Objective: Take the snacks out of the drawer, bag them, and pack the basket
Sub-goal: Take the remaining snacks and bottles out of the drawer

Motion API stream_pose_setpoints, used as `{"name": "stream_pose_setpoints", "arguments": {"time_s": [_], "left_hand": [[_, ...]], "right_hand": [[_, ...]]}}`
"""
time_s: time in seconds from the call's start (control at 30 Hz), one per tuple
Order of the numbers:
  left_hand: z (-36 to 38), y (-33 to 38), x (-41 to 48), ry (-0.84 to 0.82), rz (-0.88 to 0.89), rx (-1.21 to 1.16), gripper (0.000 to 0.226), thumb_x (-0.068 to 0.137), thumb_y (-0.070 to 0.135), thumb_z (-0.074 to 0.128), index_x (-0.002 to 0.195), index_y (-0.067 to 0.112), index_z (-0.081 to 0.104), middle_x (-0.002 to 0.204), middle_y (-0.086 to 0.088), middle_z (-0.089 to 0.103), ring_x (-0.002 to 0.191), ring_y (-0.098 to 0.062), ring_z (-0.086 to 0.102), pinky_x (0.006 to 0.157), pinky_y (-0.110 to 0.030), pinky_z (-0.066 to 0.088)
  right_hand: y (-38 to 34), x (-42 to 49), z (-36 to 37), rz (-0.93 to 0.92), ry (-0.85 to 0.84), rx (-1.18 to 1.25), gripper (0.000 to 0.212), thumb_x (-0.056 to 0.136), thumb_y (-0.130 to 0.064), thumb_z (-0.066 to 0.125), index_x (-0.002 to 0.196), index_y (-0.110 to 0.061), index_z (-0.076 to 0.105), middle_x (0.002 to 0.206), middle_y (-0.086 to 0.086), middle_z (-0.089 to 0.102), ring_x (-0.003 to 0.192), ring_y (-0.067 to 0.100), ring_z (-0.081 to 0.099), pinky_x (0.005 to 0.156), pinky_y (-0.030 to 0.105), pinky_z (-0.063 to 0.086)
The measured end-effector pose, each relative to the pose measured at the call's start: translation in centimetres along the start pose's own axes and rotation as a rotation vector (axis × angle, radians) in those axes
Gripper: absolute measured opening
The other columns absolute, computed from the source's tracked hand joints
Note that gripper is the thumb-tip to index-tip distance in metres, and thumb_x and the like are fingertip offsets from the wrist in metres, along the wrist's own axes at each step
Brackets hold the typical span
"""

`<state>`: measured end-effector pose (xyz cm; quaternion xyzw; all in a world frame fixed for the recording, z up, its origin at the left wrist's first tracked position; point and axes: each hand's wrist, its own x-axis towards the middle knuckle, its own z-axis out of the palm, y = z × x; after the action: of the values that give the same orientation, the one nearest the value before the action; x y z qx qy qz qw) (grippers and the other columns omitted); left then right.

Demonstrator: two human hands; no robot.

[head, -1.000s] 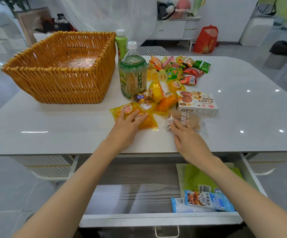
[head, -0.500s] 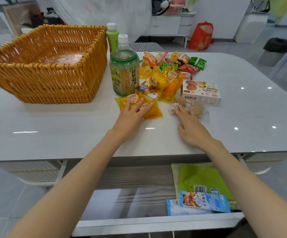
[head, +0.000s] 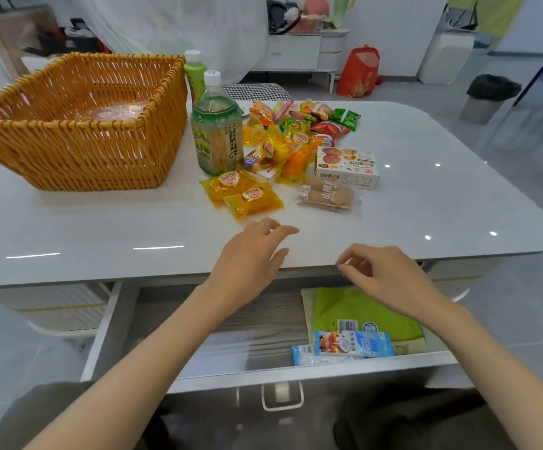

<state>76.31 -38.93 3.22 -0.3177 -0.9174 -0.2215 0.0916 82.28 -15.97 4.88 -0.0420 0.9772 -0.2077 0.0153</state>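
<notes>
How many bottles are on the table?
2. The tea bottle stands beside the basket; the green bottle stands just behind it. Others may be hidden behind the basket.

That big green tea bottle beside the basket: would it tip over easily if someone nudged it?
Probably heavy for its size: the green tea bottle looks nearly full. It stands upright and tall on a glossy table, so a low push would likely slide it, while a high push might tip it.
</notes>
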Motion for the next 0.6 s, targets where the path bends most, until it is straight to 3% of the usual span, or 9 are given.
{"name": "stream_pose_setpoints", "arguments": {"time_s": [0.17, 0.27, 0.37, 0.5, 0.6], "left_hand": [[2.0, 3.4, -2.0, -0.261, 0.046, -0.055, 0.031, 0.099, 0.036, 0.043, 0.129, 0.032, 0.051, 0.120, 0.010, 0.054, 0.108, -0.009, 0.052, 0.082, -0.025, 0.045], [5.0, 3.0, -2.6, -0.547, -0.008, -0.032, 0.035, 0.098, 0.036, 0.046, 0.132, 0.032, 0.050, 0.125, 0.006, 0.055, 0.111, -0.014, 0.054, 0.087, -0.031, 0.046], [8.5, 1.9, -2.9, -0.771, -0.117, -0.074, 0.042, 0.096, 0.036, 0.050, 0.137, 0.027, 0.048, 0.137, 0.003, 0.053, 0.120, -0.020, 0.052, 0.097, -0.035, 0.044], [11.8, 0.8, -3.5, -0.914, -0.187, -0.115, 0.049, 0.094, 0.031, 0.056, 0.139, 0.015, 0.048, 0.137, -0.004, 0.055, 0.121, -0.024, 0.053, 0.096, -0.029, 0.041], [13.1, 0.7, -4.0, -0.965, -0.200, -0.161, 0.032, 0.091, 0.024, 0.058, 0.118, 0.009, 0.061, 0.115, -0.013, 0.065, 0.093, -0.023, 0.056, 0.073, -0.027, 0.038]], "right_hand": [[3.1, -2.2, 1.9, 0.066, -0.356, -0.094, 0.023, 0.090, -0.040, 0.061, 0.111, -0.032, 0.063, 0.101, -0.017, 0.065, 0.085, -0.002, 0.059, 0.079, 0.021, 0.051], [4.7, -1.5, 4.4, 0.073, -0.545, -0.176, 0.037, 0.091, -0.035, 0.062, 0.126, -0.025, 0.058, 0.121, -0.007, 0.063, 0.097, 0.007, 0.058, 0.086, 0.024, 0.048], [5.7, -0.6, 6.9, 0.100, -0.701, -0.230, 0.046, 0.090, -0.033, 0.062, 0.133, -0.019, 0.054, 0.131, 0.001, 0.059, 0.114, 0.019, 0.057, 0.097, 0.035, 0.047], [6.1, 0.5, 8.8, 0.123, -0.721, -0.196, 0.045, 0.088, -0.025, 0.066, 0.130, -0.012, 0.056, 0.126, 0.004, 0.060, 0.111, 0.021, 0.058, 0.095, 0.034, 0.048], [6.3, 0.7, 9.7, 0.085, -0.756, -0.200, 0.032, 0.087, -0.024, 0.068, 0.116, -0.010, 0.064, 0.102, 0.000, 0.065, 0.087, 0.015, 0.058, 0.072, 0.025, 0.046]]}}
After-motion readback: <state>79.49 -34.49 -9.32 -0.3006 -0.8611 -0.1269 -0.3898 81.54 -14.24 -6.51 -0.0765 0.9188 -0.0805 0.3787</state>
